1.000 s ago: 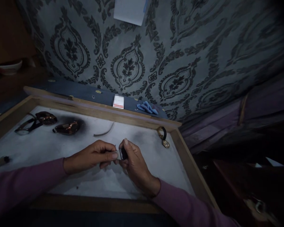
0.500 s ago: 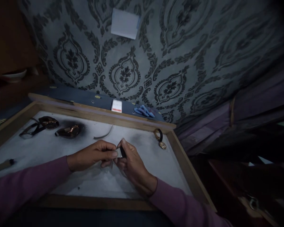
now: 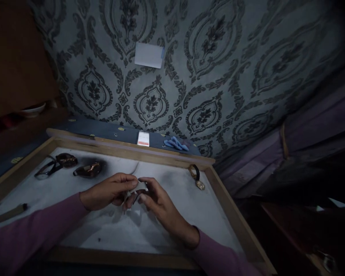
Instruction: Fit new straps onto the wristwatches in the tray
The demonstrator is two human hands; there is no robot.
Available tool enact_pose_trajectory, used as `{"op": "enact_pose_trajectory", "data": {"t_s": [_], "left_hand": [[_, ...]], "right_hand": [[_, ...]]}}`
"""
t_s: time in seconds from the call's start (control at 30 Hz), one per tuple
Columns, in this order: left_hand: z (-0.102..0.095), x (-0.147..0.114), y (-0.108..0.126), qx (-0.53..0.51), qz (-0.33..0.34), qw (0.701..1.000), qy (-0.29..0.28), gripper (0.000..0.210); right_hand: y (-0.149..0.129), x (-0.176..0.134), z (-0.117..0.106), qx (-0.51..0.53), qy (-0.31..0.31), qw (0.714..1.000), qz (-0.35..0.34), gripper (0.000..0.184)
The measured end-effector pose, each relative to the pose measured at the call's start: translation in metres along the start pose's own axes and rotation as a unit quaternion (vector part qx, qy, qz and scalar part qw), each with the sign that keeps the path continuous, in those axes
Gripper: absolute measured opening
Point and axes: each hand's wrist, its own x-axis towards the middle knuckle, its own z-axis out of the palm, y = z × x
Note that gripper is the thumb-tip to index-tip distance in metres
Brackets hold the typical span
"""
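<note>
Meeting above a shallow, straight-walled wooden tray point(image 3: 126, 150) with a smudged white base, the left hand point(image 3: 109, 190) and right hand point(image 3: 164, 205) flank a small, pale, flat-looking piece point(image 3: 142, 186). The left grip pinches its edge between thumb and fingers; the right thumb and forefinger curve around the other side, though I cannot tell whether they press on it. Its visible part points sideways, toward the right palm; fingers and blur hide the long axis. Bare base spreads rightward to a round gold wristwatch with a dark strap point(image 3: 200, 186), near the tray's right wall.
</note>
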Motion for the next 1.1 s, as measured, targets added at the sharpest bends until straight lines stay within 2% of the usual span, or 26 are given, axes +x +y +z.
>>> {"op": "enact_pose_trajectory", "data": {"t_s": [0.07, 0.13, 0.23, 0.33, 0.43, 0.5, 0.53, 0.6, 0.67, 0.73, 0.87, 0.97, 1.03, 1.1], "left_hand": [[-0.001, 0.000, 0.001, 0.001, -0.018, 1.000, -0.005, 0.040], [-0.001, -0.002, 0.003, 0.009, -0.033, 0.999, -0.007, 0.042], [-0.003, -0.006, 0.010, 0.025, -0.050, 0.998, 0.006, 0.050], [-0.009, -0.009, 0.018, 0.044, -0.046, 0.997, 0.033, 0.055], [-0.023, -0.007, 0.020, 0.119, -0.002, 0.986, 0.117, 0.048], [-0.033, -0.004, 0.017, 0.219, 0.046, 0.959, 0.173, 0.038], [-0.037, -0.002, 0.015, 0.283, 0.068, 0.937, 0.195, 0.033], [-0.042, -0.001, 0.010, 0.417, 0.092, 0.873, 0.235, 0.023], [-0.042, -0.001, 0.006, 0.506, 0.087, 0.822, 0.247, 0.015], [-0.038, -0.001, 0.002, 0.558, 0.064, 0.792, 0.240, 0.015], [-0.034, -0.001, -0.003, 0.613, 0.040, 0.753, 0.235, 0.017], [-0.037, 0.000, -0.001, 0.596, 0.072, 0.758, 0.255, 0.016], [-0.039, 0.000, 0.002, 0.549, 0.092, 0.791, 0.253, 0.015], [-0.039, 0.001, 0.006, 0.474, 0.101, 0.841, 0.241, 0.012]], "right_hand": [[0.001, -0.001, -0.001, -0.067, 0.008, 0.997, -0.028, 0.032], [0.005, 0.000, -0.001, -0.084, 0.004, 0.996, -0.028, 0.033], [0.013, 0.005, -0.003, 0.036, -0.023, 0.998, 0.052, 0.043], [0.018, 0.009, -0.006, 0.186, -0.017, 0.968, 0.167, 0.044], [0.016, 0.011, -0.009, 0.232, 0.019, 0.950, 0.209, 0.039], [0.013, 0.010, -0.010, 0.228, 0.037, 0.950, 0.209, 0.036], [0.012, 0.009, -0.010, 0.224, 0.042, 0.952, 0.205, 0.036], [0.011, 0.008, -0.011, 0.214, 0.049, 0.956, 0.197, 0.034], [0.012, 0.008, -0.011, 0.210, 0.055, 0.957, 0.191, 0.033], [0.013, 0.008, -0.011, 0.216, 0.061, 0.956, 0.189, 0.032], [0.014, 0.009, -0.011, 0.236, 0.088, 0.949, 0.189, 0.028], [0.011, 0.009, -0.012, 0.249, 0.101, 0.942, 0.201, 0.024], [0.007, 0.009, -0.013, 0.260, 0.109, 0.938, 0.203, 0.023], [0.004, 0.009, -0.014, 0.266, 0.123, 0.935, 0.199, 0.022]]}}
